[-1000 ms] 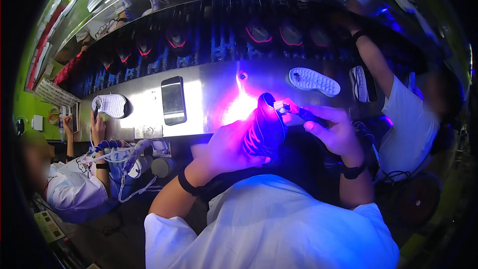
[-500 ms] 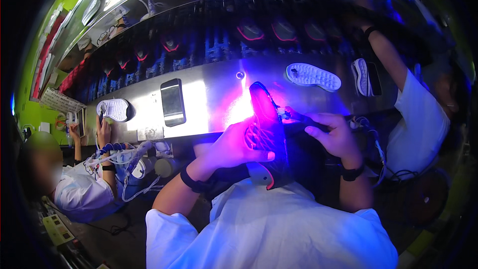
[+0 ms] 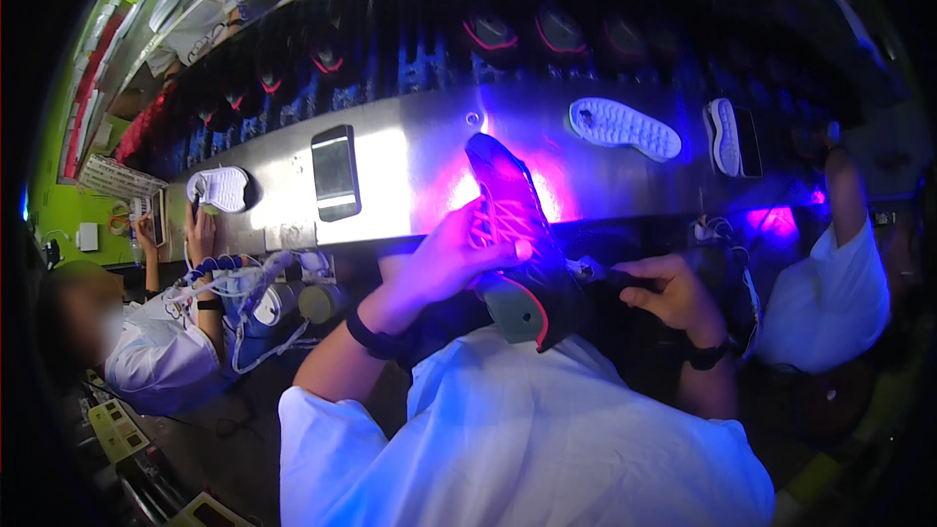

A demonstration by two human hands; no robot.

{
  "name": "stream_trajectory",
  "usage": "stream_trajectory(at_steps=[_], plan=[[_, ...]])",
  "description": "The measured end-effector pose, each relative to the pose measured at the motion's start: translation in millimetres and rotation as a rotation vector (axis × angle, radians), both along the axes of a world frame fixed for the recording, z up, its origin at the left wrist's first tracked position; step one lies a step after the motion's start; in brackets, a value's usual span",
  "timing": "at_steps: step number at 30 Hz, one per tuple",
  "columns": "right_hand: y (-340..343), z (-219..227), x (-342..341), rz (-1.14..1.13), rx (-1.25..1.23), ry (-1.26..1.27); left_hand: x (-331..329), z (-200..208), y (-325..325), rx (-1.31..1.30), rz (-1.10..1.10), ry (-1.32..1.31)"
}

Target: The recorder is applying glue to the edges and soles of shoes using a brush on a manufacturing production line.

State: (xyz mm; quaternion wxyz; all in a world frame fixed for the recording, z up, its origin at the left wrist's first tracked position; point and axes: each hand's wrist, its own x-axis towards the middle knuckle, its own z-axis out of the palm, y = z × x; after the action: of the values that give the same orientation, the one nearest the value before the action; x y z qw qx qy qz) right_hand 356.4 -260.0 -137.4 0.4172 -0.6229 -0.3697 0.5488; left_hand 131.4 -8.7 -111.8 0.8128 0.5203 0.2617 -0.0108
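My left hand (image 3: 436, 262) is closed round a dark shoe upper (image 3: 549, 275) with a red-edged collar, its toe pointing away over the table's near edge. Purple-blue light falls on the upper and my fingers. In my right hand (image 3: 675, 299) is a dark-handled brush (image 3: 588, 269). Its pale tip is at the upper's right side, near the heel end; I cannot tell whether it touches. Beyond the upper, a white shoe sole (image 3: 625, 129) lies on the metal table (image 3: 420, 127).
A phone (image 3: 336, 174) lies on the table to the left. At the right are another sole (image 3: 722, 139) and a dark phone-like slab (image 3: 749, 143). Dark uppers (image 3: 488, 31) stand along a rack behind. Co-workers sit on both sides; the left one holds a white sole (image 3: 219, 188).
The upper has tilted, its toe moving left and its heel opening turning into view. The brush has moved from mid-side toward the heel, nearer me. The right co-worker's arm has drawn back.
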Motion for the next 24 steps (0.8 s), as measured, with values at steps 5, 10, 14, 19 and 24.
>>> stream_trajectory(at_steps=[5, 10, 14, 19, 24], plan=[[32, 17, -2, -0.068, -0.118, -0.004, -8, 3, -4, 0.02, 0.052, -0.001], [37, 39, 15, 0.223, 0.164, -0.248, -19, -5, -3, 0.067, 0.086, -0.011], [29, 54, 14, 0.233, 0.154, -0.285, -24, -7, 2, 0.064, 0.135, 0.046], [13, 44, 0, 0.138, 0.099, -0.393, -25, -9, 0, -0.012, 0.265, 0.024], [19, 44, -7, 0.003, 0.13, -0.513, -28, -26, 3, -0.309, 0.195, 0.053]])
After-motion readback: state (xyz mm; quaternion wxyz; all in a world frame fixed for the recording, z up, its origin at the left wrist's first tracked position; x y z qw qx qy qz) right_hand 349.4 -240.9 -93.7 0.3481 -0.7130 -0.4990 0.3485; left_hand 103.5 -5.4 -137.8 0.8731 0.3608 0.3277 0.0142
